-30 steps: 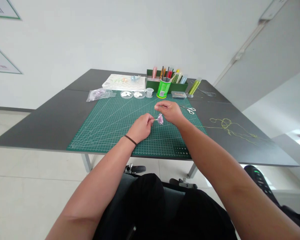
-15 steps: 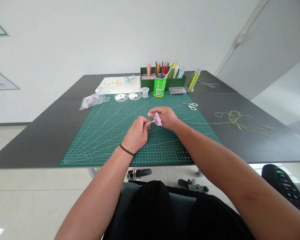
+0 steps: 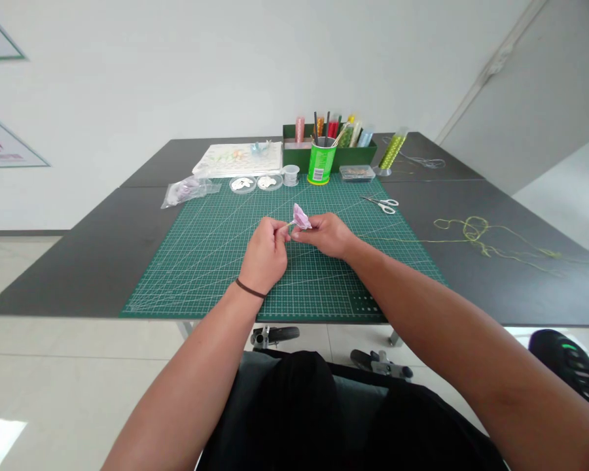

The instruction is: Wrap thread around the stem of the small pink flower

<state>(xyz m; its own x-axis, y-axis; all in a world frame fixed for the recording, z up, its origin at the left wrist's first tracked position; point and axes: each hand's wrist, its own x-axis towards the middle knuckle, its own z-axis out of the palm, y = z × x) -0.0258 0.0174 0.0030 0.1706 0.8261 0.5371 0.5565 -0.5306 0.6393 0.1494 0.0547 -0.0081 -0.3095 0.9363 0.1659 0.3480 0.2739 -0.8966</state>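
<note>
The left hand (image 3: pixel 265 252) closes on the thin stem (image 3: pixel 289 225) of a small pink flower (image 3: pixel 301 217), and the right hand (image 3: pixel 325 235) pinches it too, so both keep it lifted steady above the middle of the green cutting mat (image 3: pixel 201 275).

Left hand (image 3: pixel 265 252) pinches the stem of a small pink flower (image 3: pixel 301 217); right hand (image 3: pixel 326 235) touches its base, over a green cutting mat (image 3: pixel 201 275), scissors (image 3: pixel 381 205) off right.
</note>
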